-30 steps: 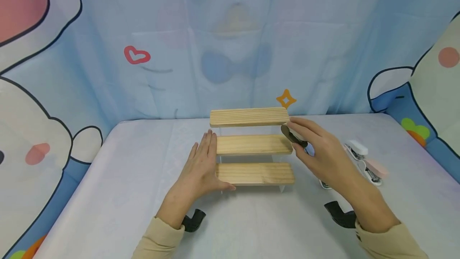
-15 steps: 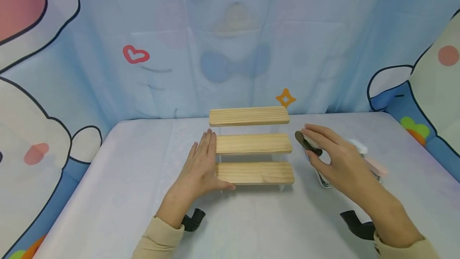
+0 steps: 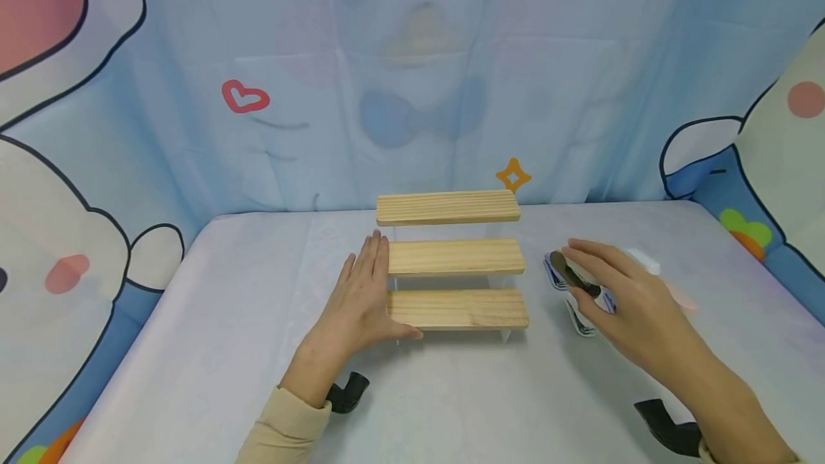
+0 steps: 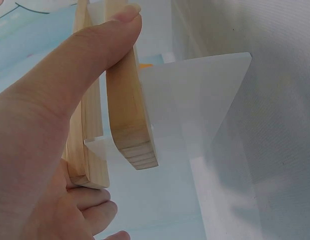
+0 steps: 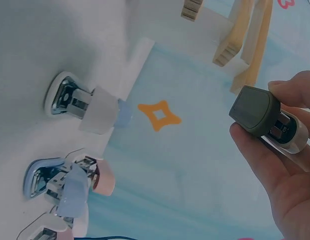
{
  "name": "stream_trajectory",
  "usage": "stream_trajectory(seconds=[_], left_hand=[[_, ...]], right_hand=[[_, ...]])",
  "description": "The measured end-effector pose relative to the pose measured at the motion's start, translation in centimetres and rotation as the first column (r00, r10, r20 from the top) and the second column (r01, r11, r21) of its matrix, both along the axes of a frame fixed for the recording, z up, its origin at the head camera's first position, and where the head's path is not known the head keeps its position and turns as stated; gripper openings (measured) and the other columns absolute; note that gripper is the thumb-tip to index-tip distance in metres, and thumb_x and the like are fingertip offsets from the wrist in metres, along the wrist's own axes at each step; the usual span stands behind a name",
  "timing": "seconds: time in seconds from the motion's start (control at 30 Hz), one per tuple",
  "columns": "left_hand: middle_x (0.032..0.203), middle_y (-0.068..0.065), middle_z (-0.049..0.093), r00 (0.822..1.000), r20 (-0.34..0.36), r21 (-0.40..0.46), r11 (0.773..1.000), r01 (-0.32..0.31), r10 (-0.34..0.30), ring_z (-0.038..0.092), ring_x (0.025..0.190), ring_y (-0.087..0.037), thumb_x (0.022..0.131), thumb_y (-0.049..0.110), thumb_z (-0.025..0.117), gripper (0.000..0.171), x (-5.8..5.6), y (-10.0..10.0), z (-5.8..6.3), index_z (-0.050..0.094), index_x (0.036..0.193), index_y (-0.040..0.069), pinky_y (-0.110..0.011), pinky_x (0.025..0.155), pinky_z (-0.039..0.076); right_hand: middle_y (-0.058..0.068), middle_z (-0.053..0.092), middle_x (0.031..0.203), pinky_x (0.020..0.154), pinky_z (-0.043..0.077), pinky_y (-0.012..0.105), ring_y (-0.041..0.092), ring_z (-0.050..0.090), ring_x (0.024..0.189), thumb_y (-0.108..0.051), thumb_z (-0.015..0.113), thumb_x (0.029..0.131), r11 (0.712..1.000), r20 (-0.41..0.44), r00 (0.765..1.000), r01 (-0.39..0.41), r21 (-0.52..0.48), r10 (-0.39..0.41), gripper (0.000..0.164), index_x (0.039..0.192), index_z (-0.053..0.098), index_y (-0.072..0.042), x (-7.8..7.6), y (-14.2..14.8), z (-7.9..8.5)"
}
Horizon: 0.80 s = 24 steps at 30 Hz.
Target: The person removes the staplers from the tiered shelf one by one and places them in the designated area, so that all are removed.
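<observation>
A three-tier display stand has light wooden planks [image 3: 457,258] on whitish translucent side supports [image 4: 195,95]. My left hand [image 3: 361,303] rests against its left end, fingers straight along the side. The left thumb [image 4: 89,55] lies over the front edge of the lowest plank. To the right of the stand, my right hand [image 3: 644,306] pinches a stapler with a dark green top [image 5: 255,110] and a whitish base between thumb and fingers. It is raised off the table, apart from the stand. Part of the held stapler is hidden behind the fingers.
More staplers lie on the table at right, partly behind my right hand: a white one [image 5: 99,112], a blue one [image 5: 74,192] and a pink one [image 5: 104,177] among them. A white cloth [image 3: 271,292] covers the table. A printed blue curtain [image 3: 309,127] hangs behind.
My right hand has moved right and nearer to me, carrying the green stapler away from the stand's right end and over the other staplers. The left hand and the stand have stayed put.
</observation>
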<state>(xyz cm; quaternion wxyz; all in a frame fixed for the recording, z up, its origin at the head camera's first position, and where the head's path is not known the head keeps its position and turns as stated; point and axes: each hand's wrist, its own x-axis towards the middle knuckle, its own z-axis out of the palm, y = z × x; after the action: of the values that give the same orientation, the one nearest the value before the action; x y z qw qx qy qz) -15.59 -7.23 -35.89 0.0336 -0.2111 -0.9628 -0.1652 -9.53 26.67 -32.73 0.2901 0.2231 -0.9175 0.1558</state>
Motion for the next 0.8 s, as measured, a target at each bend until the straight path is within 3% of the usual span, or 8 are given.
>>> stream_trajectory(seconds=[0.27, 0.37, 0.4, 0.47, 0.6, 0.67, 0.73, 0.8], left_hand=[[0.167, -0.017, 0.005, 1.0, 0.0, -0.006, 1.0, -0.003, 0.003, 0.007, 0.156, -0.028, 0.058, 0.06, 0.089, 0.144, 0.0, 0.0, 0.0, 0.005, 0.158, -0.001, -0.049, 0.126, 0.013], [0.167, -0.018, 0.005, 1.0, 0.0, -0.01, 1.0, -0.002, 0.002, 0.007, 0.156, -0.029, 0.058, 0.061, 0.089, 0.144, -0.1, 0.1, 0.0, 0.005, 0.158, -0.001, -0.049, 0.126, 0.013], [0.167, -0.017, 0.004, 1.0, 0.003, -0.01, 1.0, -0.002, 0.002, 0.007, 0.156, -0.028, 0.059, 0.061, 0.089, 0.145, -0.1, 0.1, 0.1, 0.004, 0.158, -0.001, -0.049, 0.126, 0.013], [0.167, -0.017, 0.004, 1.0, 0.002, -0.008, 1.0, -0.001, 0.001, 0.007, 0.156, -0.029, 0.059, 0.061, 0.089, 0.144, -0.1, 0.1, 0.1, 0.004, 0.158, -0.001, -0.049, 0.126, 0.013], [0.167, -0.017, 0.004, 1.0, 0.005, -0.003, 1.0, -0.002, 0.002, 0.006, 0.156, -0.028, 0.059, 0.06, 0.089, 0.144, -0.1, 0.1, 0.1, 0.004, 0.158, 0.0, -0.049, 0.126, 0.012], [0.167, -0.017, 0.004, 1.0, 0.004, 0.0, 1.0, -0.003, 0.003, 0.006, 0.156, -0.028, 0.059, 0.06, 0.089, 0.144, -0.1, 0.0, 0.1, 0.004, 0.158, 0.0, -0.049, 0.126, 0.012], [0.167, -0.017, 0.004, 1.0, 0.003, 0.006, 1.0, -0.002, 0.002, 0.007, 0.156, -0.028, 0.059, 0.06, 0.09, 0.144, -0.1, 0.0, 0.0, 0.005, 0.158, -0.001, -0.049, 0.126, 0.012], [0.167, -0.017, 0.005, 1.0, 0.001, 0.008, 1.0, -0.002, 0.002, 0.007, 0.156, -0.028, 0.058, 0.059, 0.09, 0.144, 0.0, 0.0, 0.0, 0.005, 0.158, -0.001, -0.049, 0.126, 0.012]], right_hand=[[0.013, 0.059, 0.137, 0.097, 0.02, -0.007, 0.033, 0.06, 0.115, 0.002, 0.08, 0.073, 1.0, -0.001, 1.0, 0.007, 0.008, -0.007, 0.066, 0.136, 0.06, -0.007, 0.7, 0.7, -0.8], [0.013, 0.059, 0.137, 0.097, 0.02, -0.007, 0.034, 0.06, 0.116, -0.011, 0.077, 0.085, 1.0, -0.006, 1.0, 0.014, 0.013, -0.014, 0.052, 0.133, 0.062, -0.006, 1.0, 1.0, -1.2], [0.013, 0.059, 0.136, 0.099, 0.02, -0.007, 0.034, 0.06, 0.117, -0.022, 0.072, 0.091, 1.0, -0.008, 1.0, 0.015, 0.014, -0.015, 0.045, 0.133, 0.062, -0.006, 1.1, 1.2, -1.3], [0.013, 0.06, 0.136, 0.102, 0.018, -0.007, 0.034, 0.058, 0.118, -0.042, 0.056, 0.099, 1.0, -0.01, 1.0, 0.013, 0.013, -0.013, 0.049, 0.131, 0.063, -0.006, 1.2, 1.4, -1.5], [0.012, 0.06, 0.134, 0.106, 0.014, -0.005, 0.035, 0.057, 0.118, -0.062, 0.029, 0.097, 1.0, -0.007, 1.0, 0.008, 0.016, -0.008, 0.074, 0.129, 0.064, -0.006, 1.5, 1.9, -1.9], [0.012, 0.061, 0.133, 0.107, 0.012, -0.004, 0.036, 0.058, 0.116, -0.062, 0.029, 0.097, 1.0, 0.0, 1.0, 0.011, 0.023, -0.011, 0.073, 0.13, 0.064, -0.007, 1.8, 2.0, -2.1], [0.011, 0.061, 0.132, 0.106, 0.01, -0.005, 0.036, 0.058, 0.115, -0.051, 0.05, 0.099, 0.999, 0.017, 0.999, 0.03, 0.04, -0.031, 0.055, 0.131, 0.063, -0.008, 2.1, 2.1, -2.3], [0.011, 0.06, 0.132, 0.106, 0.01, -0.005, 0.035, 0.058, 0.115, -0.031, 0.07, 0.093, 0.998, 0.037, 0.998, 0.046, 0.051, -0.048, 0.045, 0.132, 0.063, -0.009, 2.5, 2.2, -2.4]])
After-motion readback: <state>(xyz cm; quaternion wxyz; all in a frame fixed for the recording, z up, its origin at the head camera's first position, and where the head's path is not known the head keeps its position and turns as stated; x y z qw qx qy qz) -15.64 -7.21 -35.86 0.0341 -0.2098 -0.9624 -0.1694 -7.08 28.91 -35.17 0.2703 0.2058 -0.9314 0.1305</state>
